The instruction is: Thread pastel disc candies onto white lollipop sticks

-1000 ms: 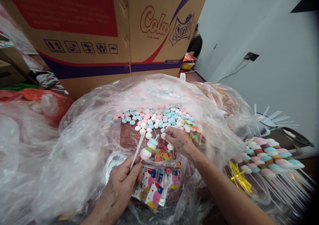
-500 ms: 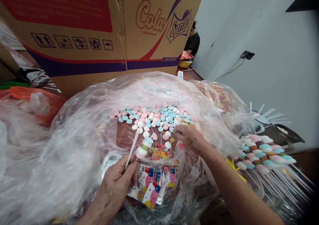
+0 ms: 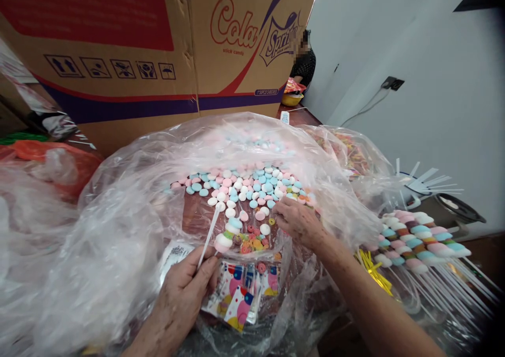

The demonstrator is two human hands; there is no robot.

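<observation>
My left hand (image 3: 185, 288) pinches the lower end of a white plastic stick (image 3: 208, 237) that carries a short stack of candies (image 3: 229, 232) at its upper part. My right hand (image 3: 299, 221) rests palm down inside a big clear plastic bag (image 3: 130, 209), fingers curled among loose pink, blue and white candy discs (image 3: 244, 188) and small coloured ring candies (image 3: 252, 241). Whether those fingers hold a piece is hidden. Printed wrappers (image 3: 240, 294) lie just under the stick.
A large Cola Sprite cardboard box (image 3: 158, 46) stands behind the bag. Finished candy sticks (image 3: 422, 241) lie stacked at the right beside gold twist ties (image 3: 374, 275). A second bag of candies (image 3: 351, 154) sits behind them. Another person (image 3: 303, 65) is at the far end.
My right hand moved right from beside the stick's top, then settled among the loose candies. The left hand kept its hold on the stick.
</observation>
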